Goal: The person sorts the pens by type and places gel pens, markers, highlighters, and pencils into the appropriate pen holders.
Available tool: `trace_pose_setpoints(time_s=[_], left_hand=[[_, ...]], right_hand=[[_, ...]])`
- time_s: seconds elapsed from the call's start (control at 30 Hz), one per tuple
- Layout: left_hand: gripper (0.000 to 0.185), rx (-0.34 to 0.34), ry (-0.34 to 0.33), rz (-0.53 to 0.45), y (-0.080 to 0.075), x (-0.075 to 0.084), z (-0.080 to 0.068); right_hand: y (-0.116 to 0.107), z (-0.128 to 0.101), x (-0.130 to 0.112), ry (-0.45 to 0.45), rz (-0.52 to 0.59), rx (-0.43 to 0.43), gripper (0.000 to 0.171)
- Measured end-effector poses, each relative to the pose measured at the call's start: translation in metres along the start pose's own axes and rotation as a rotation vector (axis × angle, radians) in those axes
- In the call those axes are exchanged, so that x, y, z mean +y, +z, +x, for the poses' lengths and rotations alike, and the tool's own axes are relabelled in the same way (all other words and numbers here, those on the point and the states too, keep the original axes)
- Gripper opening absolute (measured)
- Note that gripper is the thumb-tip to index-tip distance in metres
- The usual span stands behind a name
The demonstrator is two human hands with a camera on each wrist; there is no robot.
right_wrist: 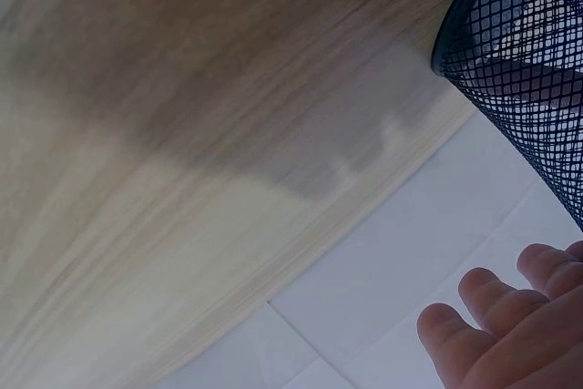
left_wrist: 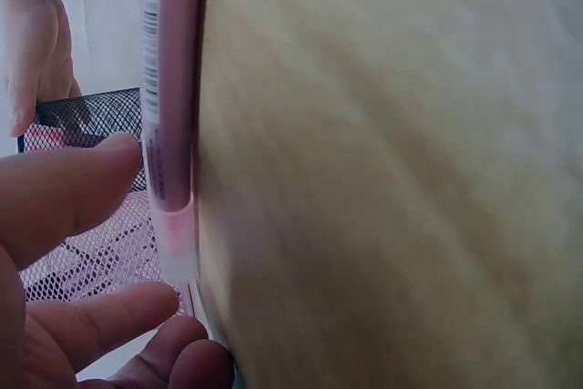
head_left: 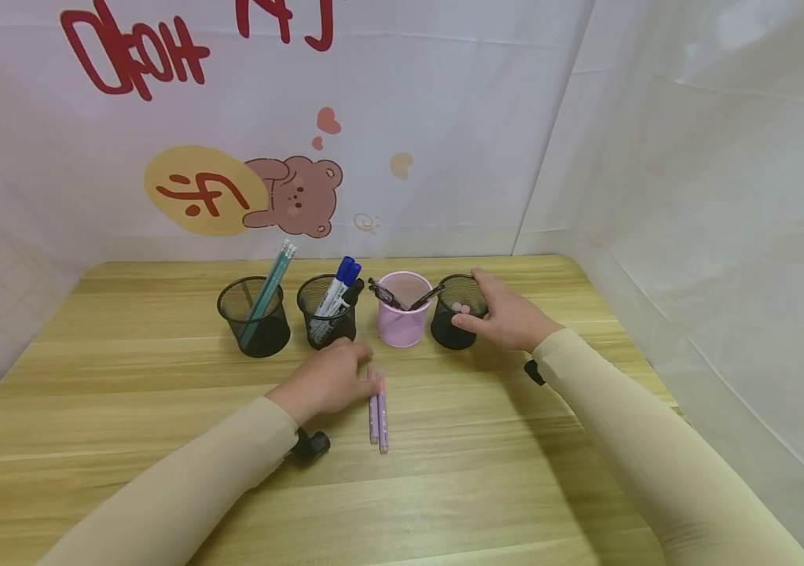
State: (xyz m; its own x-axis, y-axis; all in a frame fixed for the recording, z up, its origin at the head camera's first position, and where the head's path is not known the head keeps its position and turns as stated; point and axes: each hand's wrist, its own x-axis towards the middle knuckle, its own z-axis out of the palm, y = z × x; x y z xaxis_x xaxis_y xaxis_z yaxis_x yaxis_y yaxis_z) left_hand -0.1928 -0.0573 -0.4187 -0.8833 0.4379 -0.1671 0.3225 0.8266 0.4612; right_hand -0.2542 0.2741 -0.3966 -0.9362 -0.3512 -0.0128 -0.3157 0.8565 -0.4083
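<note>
Two purple pens lie side by side on the wooden table. My left hand rests at their far ends with fingers loosely curved. In the left wrist view its fingertips touch one purple pen without closing round it. My right hand holds the rightmost black mesh cup, thumb on the near rim and index finger round the back. Small pink things lie inside the cup. In the right wrist view this black mesh cup shows, and the other fingers stay off it.
Left of that cup stand a pink mesh cup with dark pens, a black mesh cup with blue markers and a black mesh cup with green pencils. White sheets wall the table at the back and right.
</note>
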Motion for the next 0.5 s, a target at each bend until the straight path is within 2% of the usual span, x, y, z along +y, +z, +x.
trace_pose_setpoints(time_s=[0.5], left_hand=[[0.055, -0.026, 0.027, 0.011, 0.0019, 0.0004, 0.0018]], right_hand=[[-0.0005, -0.0002, -0.0011, 0.01, 0.001, -0.001, 0.107]])
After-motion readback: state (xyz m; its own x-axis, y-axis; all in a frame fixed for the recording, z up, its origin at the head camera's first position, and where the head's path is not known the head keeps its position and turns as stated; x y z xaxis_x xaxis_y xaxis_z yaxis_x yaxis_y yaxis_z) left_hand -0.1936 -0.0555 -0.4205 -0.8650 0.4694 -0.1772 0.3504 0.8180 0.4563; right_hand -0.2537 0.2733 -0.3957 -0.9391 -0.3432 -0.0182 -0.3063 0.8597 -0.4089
